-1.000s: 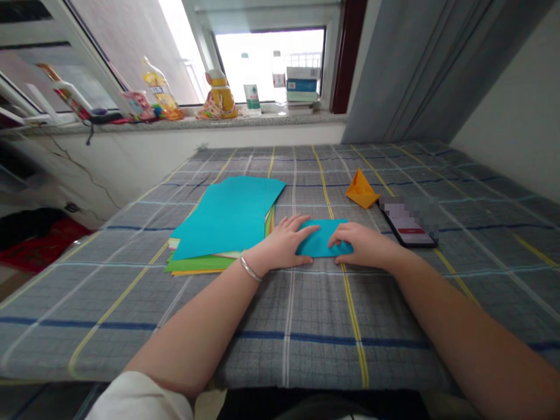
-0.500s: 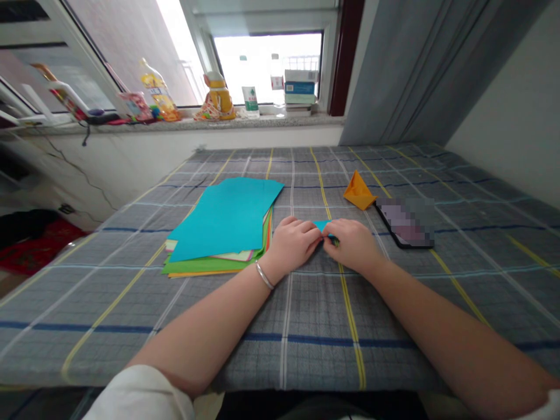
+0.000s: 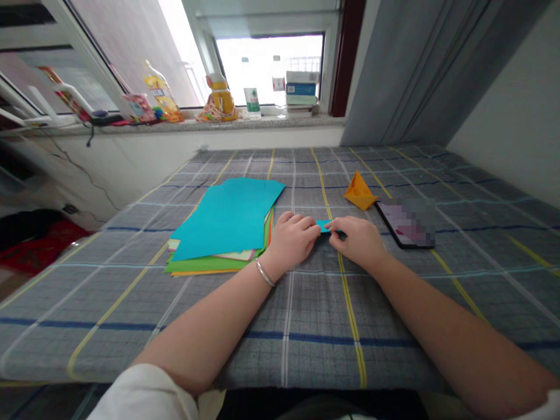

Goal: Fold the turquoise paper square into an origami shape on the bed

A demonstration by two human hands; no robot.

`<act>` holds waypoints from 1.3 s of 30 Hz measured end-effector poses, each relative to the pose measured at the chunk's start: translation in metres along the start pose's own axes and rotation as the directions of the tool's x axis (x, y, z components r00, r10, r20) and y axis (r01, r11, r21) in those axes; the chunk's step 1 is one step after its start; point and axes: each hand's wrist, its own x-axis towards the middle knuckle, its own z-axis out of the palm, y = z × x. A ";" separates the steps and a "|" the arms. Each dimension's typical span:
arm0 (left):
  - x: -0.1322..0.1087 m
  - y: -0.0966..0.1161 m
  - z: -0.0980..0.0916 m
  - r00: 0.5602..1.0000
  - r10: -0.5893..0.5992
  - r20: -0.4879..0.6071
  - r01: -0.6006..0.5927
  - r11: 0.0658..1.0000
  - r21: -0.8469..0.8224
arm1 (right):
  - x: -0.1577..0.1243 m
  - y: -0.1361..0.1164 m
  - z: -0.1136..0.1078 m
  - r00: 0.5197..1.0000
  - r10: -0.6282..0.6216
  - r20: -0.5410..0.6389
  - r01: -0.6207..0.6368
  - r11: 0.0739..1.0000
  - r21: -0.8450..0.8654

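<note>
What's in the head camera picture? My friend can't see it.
A person's left hand and right hand touch a partly hidden blue paper on a plaid cloth. A paper stack lies left; beyond the right hand, an orange folded shape and a phone.

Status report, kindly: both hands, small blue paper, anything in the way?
Left hand and right hand on small blue paper; narrow strip showing between them. Paper stack close beside left hand; phone and orange folded paper beyond right hand. None covers the strip.
</note>
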 end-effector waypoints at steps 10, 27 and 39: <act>-0.003 -0.012 -0.003 0.995 -0.095 -0.009 0.095 0.995 -0.021 | 0.002 0.031 -0.006 0.985 0.167 -0.050 -0.155 0.972 0.178; -0.007 -0.019 0.002 0.963 -0.232 -0.139 0.209 0.965 -0.160 | -0.002 0.018 -0.011 0.969 -0.083 -0.235 0.119 0.983 0.143; -0.004 -0.001 -0.003 0.974 -0.057 -0.217 0.033 0.993 -0.115 | -0.008 -0.016 -0.011 0.924 -0.335 -0.185 0.344 0.939 0.014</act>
